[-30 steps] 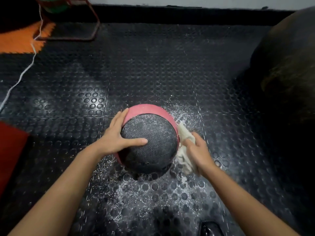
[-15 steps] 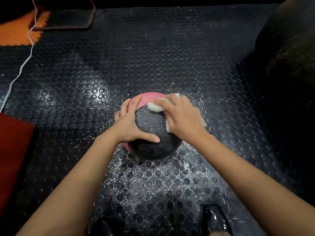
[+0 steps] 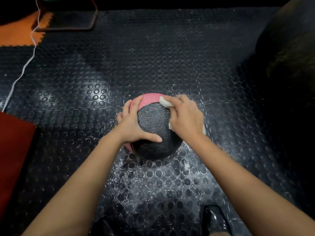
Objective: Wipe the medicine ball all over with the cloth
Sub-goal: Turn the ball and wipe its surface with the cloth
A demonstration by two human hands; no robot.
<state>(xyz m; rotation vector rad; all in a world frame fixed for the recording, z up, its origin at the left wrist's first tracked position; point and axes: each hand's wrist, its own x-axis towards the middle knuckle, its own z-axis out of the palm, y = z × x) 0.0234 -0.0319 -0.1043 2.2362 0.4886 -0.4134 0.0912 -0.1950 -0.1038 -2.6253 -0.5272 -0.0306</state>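
Observation:
A pink and black medicine ball (image 3: 154,120) sits on the studded black floor mat (image 3: 153,57) in the middle of the view. My left hand (image 3: 133,123) lies on its left side, fingers spread over the pink part and thumb across the black panel. My right hand (image 3: 185,116) presses a white cloth (image 3: 164,101) against the ball's upper right side. Only the cloth's edges show past my fingers and under my palm.
White powder is scattered on the mat around and in front of the ball. A large dark round object (image 3: 289,65) fills the right side. A red mat (image 3: 13,150) lies at left, an orange tile (image 3: 17,34) and a white cord (image 3: 23,67) at far left. My black shoes (image 3: 213,218) show below.
My right hand brought the cloth from the ball's lower right side up onto its top right. The ball has turned a little under my left hand.

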